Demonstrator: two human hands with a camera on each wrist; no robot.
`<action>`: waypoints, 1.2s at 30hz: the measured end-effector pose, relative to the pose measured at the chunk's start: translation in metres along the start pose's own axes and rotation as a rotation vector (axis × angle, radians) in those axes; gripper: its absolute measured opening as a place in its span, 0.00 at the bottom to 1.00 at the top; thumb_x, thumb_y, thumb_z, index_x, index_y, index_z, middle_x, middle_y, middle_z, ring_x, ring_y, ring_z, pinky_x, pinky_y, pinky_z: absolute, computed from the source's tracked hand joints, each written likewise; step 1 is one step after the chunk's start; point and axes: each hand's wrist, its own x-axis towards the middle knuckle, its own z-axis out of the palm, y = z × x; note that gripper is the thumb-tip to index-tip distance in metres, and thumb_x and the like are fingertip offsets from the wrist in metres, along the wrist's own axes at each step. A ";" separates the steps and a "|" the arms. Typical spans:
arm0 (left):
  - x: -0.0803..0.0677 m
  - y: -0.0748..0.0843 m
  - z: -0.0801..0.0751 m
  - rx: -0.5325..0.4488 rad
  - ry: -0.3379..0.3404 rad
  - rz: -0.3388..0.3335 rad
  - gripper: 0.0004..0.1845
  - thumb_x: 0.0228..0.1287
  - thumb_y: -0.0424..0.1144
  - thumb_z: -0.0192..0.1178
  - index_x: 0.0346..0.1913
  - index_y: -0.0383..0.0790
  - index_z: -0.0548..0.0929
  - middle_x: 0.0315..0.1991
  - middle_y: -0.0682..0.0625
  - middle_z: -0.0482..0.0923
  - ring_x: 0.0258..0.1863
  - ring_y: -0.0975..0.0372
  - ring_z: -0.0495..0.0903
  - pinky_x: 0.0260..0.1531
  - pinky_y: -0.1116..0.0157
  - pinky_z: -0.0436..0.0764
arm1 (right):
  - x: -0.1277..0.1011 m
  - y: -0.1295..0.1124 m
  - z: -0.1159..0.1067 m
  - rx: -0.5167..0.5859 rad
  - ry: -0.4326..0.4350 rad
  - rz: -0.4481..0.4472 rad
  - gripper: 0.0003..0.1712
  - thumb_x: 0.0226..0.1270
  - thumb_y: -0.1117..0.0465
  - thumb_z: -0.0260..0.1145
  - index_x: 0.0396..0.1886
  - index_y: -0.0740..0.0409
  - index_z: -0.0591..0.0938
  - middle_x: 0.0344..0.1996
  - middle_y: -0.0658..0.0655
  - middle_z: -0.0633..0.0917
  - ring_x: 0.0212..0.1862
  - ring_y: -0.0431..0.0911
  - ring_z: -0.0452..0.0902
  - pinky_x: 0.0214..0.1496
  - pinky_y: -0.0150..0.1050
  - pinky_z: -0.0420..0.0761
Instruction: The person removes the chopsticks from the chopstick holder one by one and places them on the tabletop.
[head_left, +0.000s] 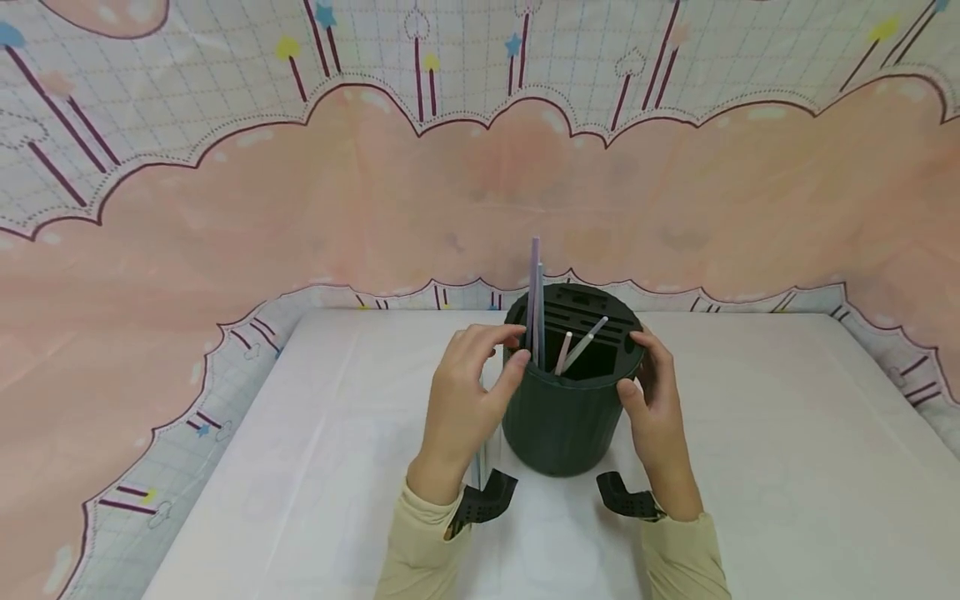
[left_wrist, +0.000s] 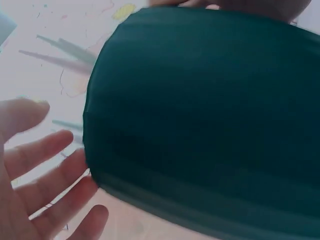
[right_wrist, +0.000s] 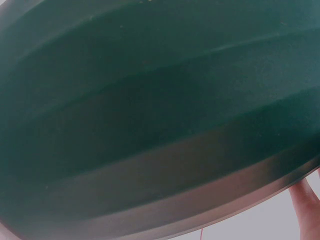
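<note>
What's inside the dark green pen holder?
The dark green pen holder shows two tall sticks at its left side and two shorter sticks in its open front compartment. Its wall covers their lower ends and the bottom.

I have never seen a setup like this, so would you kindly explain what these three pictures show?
There is no robot here, just a person's two bare hands. The widest picture comes from a camera worn on the head; the two close ones come from cameras on the left and right wrists. A dark green container with a slotted top appears to rest on the white surface. At least four thin sticks poke out of it, two tall and two short. The right hand grips its side near the rim; the left hand is opposite, fingers spread at the rim. A thin pale shape beside the left wrist is mostly hidden.
</note>
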 end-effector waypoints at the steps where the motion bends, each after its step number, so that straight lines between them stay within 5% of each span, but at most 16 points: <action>1: 0.000 0.002 0.001 0.005 -0.013 0.011 0.16 0.63 0.48 0.52 0.48 0.44 0.78 0.41 0.55 0.75 0.43 0.62 0.70 0.43 0.67 0.71 | 0.000 0.000 0.000 -0.003 0.000 -0.001 0.31 0.65 0.55 0.56 0.65 0.51 0.57 0.67 0.52 0.52 0.68 0.46 0.45 0.66 0.46 0.46; 11: -0.001 0.021 0.014 0.140 -0.103 0.068 0.15 0.61 0.47 0.55 0.47 0.46 0.80 0.40 0.58 0.78 0.48 0.63 0.69 0.51 0.59 0.65 | 0.000 -0.001 0.000 -0.007 0.001 0.025 0.30 0.65 0.54 0.56 0.65 0.48 0.58 0.67 0.49 0.52 0.68 0.44 0.46 0.66 0.49 0.47; 23: 0.003 0.023 0.017 0.232 -0.073 0.108 0.08 0.60 0.44 0.57 0.36 0.46 0.84 0.34 0.58 0.81 0.45 0.63 0.72 0.50 0.60 0.67 | 0.003 -0.003 -0.001 -0.018 0.003 0.014 0.30 0.65 0.55 0.56 0.65 0.49 0.58 0.67 0.50 0.52 0.68 0.45 0.46 0.66 0.49 0.47; 36: 0.003 0.026 0.014 0.014 0.010 0.021 0.07 0.58 0.42 0.59 0.38 0.44 0.81 0.32 0.57 0.77 0.35 0.66 0.73 0.43 0.65 0.70 | 0.001 -0.002 -0.002 -0.008 -0.001 0.019 0.30 0.65 0.55 0.56 0.65 0.49 0.58 0.66 0.50 0.54 0.67 0.46 0.49 0.66 0.47 0.49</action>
